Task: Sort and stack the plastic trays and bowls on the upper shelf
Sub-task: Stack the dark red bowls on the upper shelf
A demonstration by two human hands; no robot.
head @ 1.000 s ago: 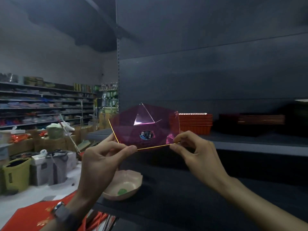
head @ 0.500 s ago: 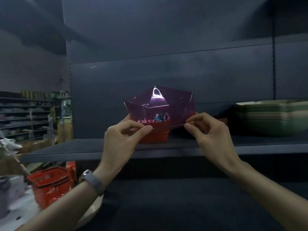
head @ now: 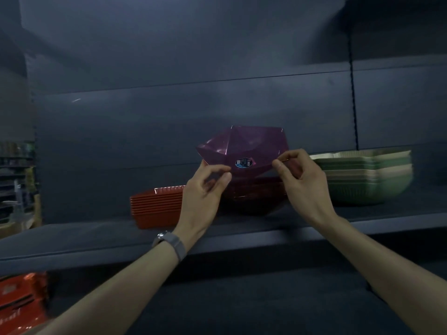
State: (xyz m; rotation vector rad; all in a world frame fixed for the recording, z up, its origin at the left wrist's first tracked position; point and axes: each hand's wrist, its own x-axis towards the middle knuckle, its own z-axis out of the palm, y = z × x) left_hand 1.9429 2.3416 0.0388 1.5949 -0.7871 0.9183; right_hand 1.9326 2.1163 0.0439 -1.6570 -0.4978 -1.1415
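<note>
Dark grey shop shelving fills the view, and on the upper shelf (head: 72, 240) sit red trays (head: 157, 204), a dim dark stack (head: 254, 197) and green bowls (head: 362, 180). A see-through purple bowl (head: 244, 148) hangs tilted above the dark stack, its near rim pinched by the left hand (head: 203, 192) and right hand (head: 302, 184). It looks light, thin and stiff, probably slippery, so the rim edges suit holding.
</note>
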